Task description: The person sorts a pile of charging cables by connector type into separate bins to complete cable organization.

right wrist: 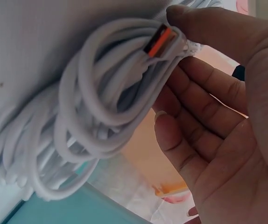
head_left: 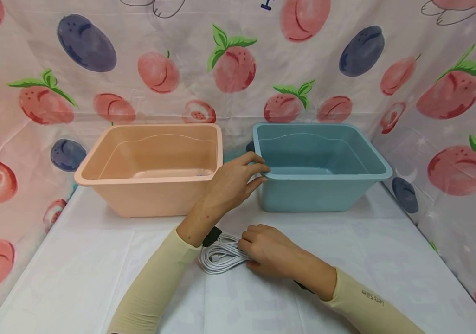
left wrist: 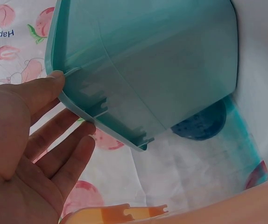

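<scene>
Lying on the white table cover (head_left: 96, 260), close to the body and in front of the two tubs: a bundle of white cable (head_left: 221, 254), looped round and round many times. Showing at one end of the white cable, in the right wrist view: an orange plug tip (right wrist: 158, 41). Resting on the right side of the bundle: the right hand (head_left: 268, 250), fingers bending over the loops, thumb and fingertips (right wrist: 190, 70) touching the cable near the orange plug tip, palm still partly open. Reaching forward past the bundle: the left hand (head_left: 234, 182), touching the near left corner of the blue tub (head_left: 325, 185). Pressing on top of the blue rim: the thumb. Lying just under the rim, nearly straight and spread a little: the other fingers (left wrist: 64, 140), not wrapping tightly. Sitting just beside the blue tub, on its left, with a small gap between: the peach tub (head_left: 154, 195). Standing upright and showing nothing inside: both tubs. Covering both arms: long cream sleeves (head_left: 154, 283). Hanging behind and at the sides: a white cloth (head_left: 238, 65) printed with pink peaches and purple plums.
</scene>
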`<state>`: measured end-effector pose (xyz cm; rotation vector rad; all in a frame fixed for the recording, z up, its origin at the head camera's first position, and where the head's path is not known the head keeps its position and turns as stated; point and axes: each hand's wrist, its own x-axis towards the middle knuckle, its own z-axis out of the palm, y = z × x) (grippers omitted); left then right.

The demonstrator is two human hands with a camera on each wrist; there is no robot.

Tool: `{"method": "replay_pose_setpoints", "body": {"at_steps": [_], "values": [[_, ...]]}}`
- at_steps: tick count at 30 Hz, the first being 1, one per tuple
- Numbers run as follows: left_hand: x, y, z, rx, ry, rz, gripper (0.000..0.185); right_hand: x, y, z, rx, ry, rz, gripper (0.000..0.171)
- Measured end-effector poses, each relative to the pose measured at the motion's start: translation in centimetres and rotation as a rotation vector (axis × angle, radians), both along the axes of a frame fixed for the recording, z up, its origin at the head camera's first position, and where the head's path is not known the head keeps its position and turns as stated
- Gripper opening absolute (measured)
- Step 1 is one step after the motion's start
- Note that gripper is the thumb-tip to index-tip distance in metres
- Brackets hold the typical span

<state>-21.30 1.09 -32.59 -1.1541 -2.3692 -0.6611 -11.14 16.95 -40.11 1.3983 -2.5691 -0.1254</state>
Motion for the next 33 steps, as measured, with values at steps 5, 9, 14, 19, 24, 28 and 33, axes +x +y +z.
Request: {"method": "replay_pose_setpoints", "body": {"at_steps": [5,9,14,19,24,28,33], "values": [[0.0,0.0,0.0,0.000,0.002,0.001,0.022,0.1,-0.1,-0.2,-0.007,0.021,-0.002,0.036],[-0.1,0.1,-0.1,-0.002,0.002,0.001,0.022,0.1,-0.2,-0.4,-0.026,0.042,0.005,0.035],[-0.1,0.0,0.0,0.003,0.001,-0.001,0.022,0.2,-0.4,-0.7,-0.063,0.070,0.029,0.032],[-0.1,0.1,-0.1,0.002,-0.004,-0.005,0.022,0.2,-0.5,-1.1,-0.099,0.092,0.053,0.031],[-0.1,0.1,-0.2,-0.002,0.002,-0.004,0.022,0.2,-0.5,-1.1,-0.109,0.101,0.064,0.031],[-0.1,0.1,-0.2,0.000,0.004,-0.004,0.021,0.3,-0.5,-1.0,-0.109,0.085,0.056,0.031],[-0.2,0.1,-0.2,0.003,0.000,-0.004,0.022,0.3,-0.4,-0.7,-0.100,0.057,0.039,0.030]]}}
